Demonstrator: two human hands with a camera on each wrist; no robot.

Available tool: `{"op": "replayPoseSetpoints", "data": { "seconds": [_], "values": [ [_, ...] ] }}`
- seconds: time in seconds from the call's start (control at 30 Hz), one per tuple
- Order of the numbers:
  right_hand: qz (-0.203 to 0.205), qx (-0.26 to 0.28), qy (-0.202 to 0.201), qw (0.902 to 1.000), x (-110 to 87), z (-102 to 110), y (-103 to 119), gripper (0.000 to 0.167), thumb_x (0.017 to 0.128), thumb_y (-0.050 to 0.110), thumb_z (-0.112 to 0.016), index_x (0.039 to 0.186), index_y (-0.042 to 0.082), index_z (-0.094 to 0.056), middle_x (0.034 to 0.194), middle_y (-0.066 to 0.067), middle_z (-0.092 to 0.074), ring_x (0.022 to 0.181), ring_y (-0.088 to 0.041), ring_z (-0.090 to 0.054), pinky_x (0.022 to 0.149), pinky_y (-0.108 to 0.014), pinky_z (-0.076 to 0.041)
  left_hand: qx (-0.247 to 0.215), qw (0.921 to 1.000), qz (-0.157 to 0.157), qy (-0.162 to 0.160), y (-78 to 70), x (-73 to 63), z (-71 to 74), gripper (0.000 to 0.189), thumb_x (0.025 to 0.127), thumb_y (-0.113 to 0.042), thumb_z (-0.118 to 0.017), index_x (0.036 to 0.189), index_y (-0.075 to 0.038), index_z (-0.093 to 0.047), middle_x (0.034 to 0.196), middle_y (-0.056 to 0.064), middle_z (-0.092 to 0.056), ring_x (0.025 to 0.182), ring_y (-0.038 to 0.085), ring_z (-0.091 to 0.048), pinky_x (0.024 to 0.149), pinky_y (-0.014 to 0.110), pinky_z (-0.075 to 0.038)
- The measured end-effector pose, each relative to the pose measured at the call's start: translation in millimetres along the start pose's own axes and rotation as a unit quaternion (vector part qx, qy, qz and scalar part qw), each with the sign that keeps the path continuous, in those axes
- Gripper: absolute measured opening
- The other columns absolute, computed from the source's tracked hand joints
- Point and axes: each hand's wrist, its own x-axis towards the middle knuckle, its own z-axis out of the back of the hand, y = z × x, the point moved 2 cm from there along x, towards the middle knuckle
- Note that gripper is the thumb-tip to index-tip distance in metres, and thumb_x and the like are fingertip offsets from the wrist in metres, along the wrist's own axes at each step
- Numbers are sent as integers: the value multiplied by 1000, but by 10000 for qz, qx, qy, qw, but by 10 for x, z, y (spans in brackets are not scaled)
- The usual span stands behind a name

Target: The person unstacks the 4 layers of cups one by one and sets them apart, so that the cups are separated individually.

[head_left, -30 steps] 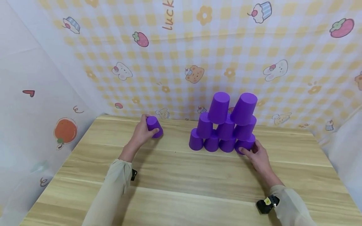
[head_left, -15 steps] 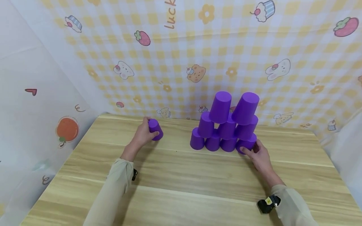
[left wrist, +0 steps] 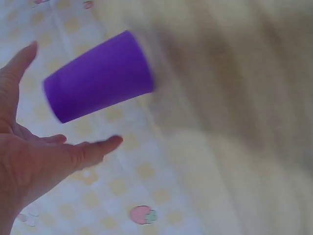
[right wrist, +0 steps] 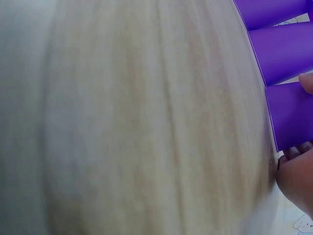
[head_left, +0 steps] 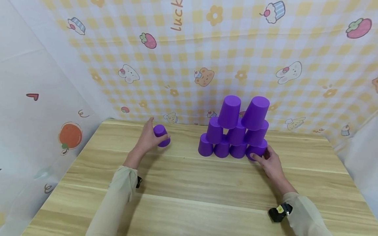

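Observation:
A lone purple cup [head_left: 159, 130] stands upside down on the table's left part. Around it, my left hand [head_left: 146, 138] has its thumb and fingers spread; the left wrist view shows a gap between that hand [left wrist: 36, 154] and the cup [left wrist: 100, 77]. Farther right, upside-down purple cups form a stepped stack: several at the bottom, three in the middle and two on top, the upper left one [head_left: 230, 112] and the upper right one [head_left: 256, 113]. My right hand [head_left: 272, 165] holds the bottom row's rightmost cup [head_left: 258, 148] between thumb and fingers.
The wooden table [head_left: 192, 183] meets a yellow-checked cloth backdrop [head_left: 177, 59] close behind the cups. A white printed cloth [head_left: 32, 137] hangs along the left side. A small black device [head_left: 279, 213] sits at the right wrist.
My left thumb and fingers have spread away from the lone cup, which they held before. That cup was shifted slightly toward me earlier. The right hand and stack stay put.

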Motion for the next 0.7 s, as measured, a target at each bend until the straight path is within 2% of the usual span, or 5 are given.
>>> {"op": "replayPoseSetpoints", "data": {
  "seconds": [0.1,0.23,0.3,0.5,0.7],
  "values": [
    [-23,-31,19,10000,-3,5,5,66,88,25,-66,140,0,-34,131,-18,-47,116,-20,-45,88,-6,-35,-28,9984,-442,-357,-135,5,63,100,75,-40,-75,145,-1,-15,146,24,-18,134,41,-17,101,58,-30],
    [-36,3,22,10000,-2,3,4,65,88,25,-66,139,0,-35,131,-18,-47,114,-15,-45,88,-6,-35,-129,9924,-1048,-627,-403,2,120,91,79,-43,-71,144,-3,-21,147,18,-21,137,34,-13,106,55,-23],
    [-40,3,22,10000,-1,1,4,65,88,25,-66,139,0,-35,131,-19,-47,114,-16,-45,87,-5,-35,-247,9900,-1245,-611,-567,-17,132,87,81,-43,-69,145,-5,-23,148,14,-23,136,31,-19,108,51,-23],
    [-22,-6,46,10000,7,-2,7,65,88,25,-66,138,-1,-35,132,-20,-46,120,-29,-43,91,-9,-35,-690,9817,-1711,-465,-1099,-89,111,78,83,-45,-65,144,-14,-29,148,3,-29,135,19,-25,108,44,-25],
    [37,-78,0,10000,0,-2,-11,65,87,26,-67,138,0,-36,131,-19,-48,118,-26,-44,92,-11,-35,-900,9756,-1996,-141,-1582,-124,-15,71,83,-43,-67,142,-19,-35,146,-2,-32,132,11,-29,106,40,-29]
  ]
}}
